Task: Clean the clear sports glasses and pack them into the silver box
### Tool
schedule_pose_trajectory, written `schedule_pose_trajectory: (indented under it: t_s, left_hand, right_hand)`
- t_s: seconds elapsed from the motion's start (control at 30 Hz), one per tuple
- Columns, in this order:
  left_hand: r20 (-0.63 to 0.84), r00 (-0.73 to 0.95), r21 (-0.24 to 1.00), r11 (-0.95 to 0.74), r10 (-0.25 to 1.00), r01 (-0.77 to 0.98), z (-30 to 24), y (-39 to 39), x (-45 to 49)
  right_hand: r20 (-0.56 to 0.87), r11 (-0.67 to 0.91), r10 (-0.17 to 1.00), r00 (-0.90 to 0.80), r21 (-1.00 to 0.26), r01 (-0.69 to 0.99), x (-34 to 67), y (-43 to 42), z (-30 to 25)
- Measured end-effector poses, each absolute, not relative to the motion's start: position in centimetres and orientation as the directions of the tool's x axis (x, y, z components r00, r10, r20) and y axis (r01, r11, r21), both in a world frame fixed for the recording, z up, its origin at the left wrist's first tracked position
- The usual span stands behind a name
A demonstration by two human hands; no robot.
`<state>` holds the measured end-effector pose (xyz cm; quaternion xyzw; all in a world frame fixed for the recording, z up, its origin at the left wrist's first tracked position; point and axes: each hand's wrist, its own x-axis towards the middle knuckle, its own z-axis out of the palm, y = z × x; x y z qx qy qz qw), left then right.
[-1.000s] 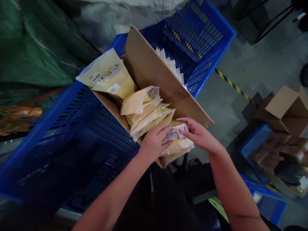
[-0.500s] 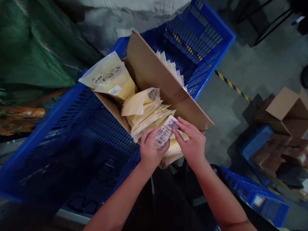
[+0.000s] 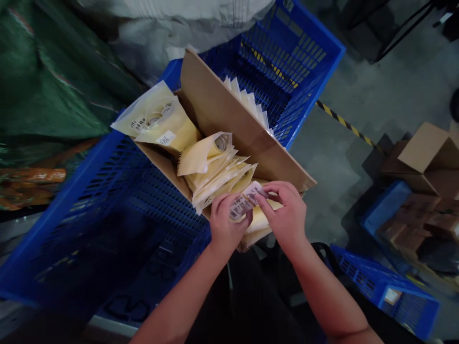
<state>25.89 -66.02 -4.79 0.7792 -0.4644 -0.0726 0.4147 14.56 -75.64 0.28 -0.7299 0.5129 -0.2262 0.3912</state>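
Note:
My left hand (image 3: 225, 220) pinches the lower left end of a white printed label (image 3: 247, 200) with a barcode between thumb and fingers. My right hand (image 3: 286, 210) has its thumb and forefinger closed at the label's upper right end. A thin yellowish strip crosses the label's middle; what it is I cannot tell. Both hands are above an open cardboard box (image 3: 229, 105). Inside it stand several cream zip bags (image 3: 215, 167), some showing round ring-shaped items. One larger bag (image 3: 172, 119) with handwriting and a small white sticker leans at the box's left end.
The box rests across blue plastic crates (image 3: 103, 177). More pale bags (image 3: 251, 102) stand behind its raised wall. Green sheeting (image 3: 71, 71) lies at left, white sacks (image 3: 172, 28) at the top. Cardboard boxes (image 3: 423, 157) and another blue crate (image 3: 387, 286) stand on the floor at right.
The label's upper end has tilted and turned slightly under my right fingers, which have curled closer together. My left hand keeps its hold. The whole view has shifted slightly.

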Motion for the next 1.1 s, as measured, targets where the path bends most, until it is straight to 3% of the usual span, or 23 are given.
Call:
schedule_pose_trajectory:
  t_s: [0.1,0.27,0.4,0.5,0.63,0.73,0.87,1.1]
  left_hand:
    - [0.287,0.519,0.703,-0.192,-0.805,-0.685,-5.1,-66.0,25.9]
    - [0.320,0.492,0.639,-0.199,-0.810,-0.743,-5.2,-66.0,25.9]
    - [0.307,0.428,0.614,-0.166,-0.850,-0.771,-5.1,-65.8,25.8]
    - [0.301,0.410,0.618,-0.152,-0.861,-0.772,-5.1,-65.5,26.0]
    - [0.237,0.400,0.667,-0.150,-0.885,-0.729,-5.5,-64.9,26.3]
    - [0.164,0.389,0.775,-0.126,-0.906,-0.619,-5.9,-64.6,26.5]
    - [0.144,0.361,0.852,-0.070,-0.921,-0.518,-6.0,-64.4,26.6]
    - [0.153,0.310,0.900,0.003,-0.938,-0.435,-6.0,-63.0,26.9]
  right_hand:
    - [-0.115,-0.110,-0.930,0.349,-0.819,-0.563,14.3,-75.5,0.2]
    - [0.038,-0.284,-0.924,0.381,-0.735,-0.616,13.5,-74.2,-0.5]
    - [0.080,-0.331,-0.920,0.384,-0.682,-0.652,13.5,-73.2,-0.6]
    - [0.065,-0.315,-0.919,0.390,-0.715,-0.624,13.9,-73.4,0.1]
    - [-0.160,-0.058,-0.915,0.371,-0.856,-0.513,14.2,-74.2,1.2]
    - [-0.422,0.253,-0.798,0.431,-0.883,-0.396,14.1,-74.6,1.5]
    - [-0.648,0.604,-0.585,0.488,-0.750,-0.271,14.2,-74.3,1.3]
    - [-0.735,0.779,-0.468,0.490,-0.605,-0.164,14.7,-73.7,0.9]
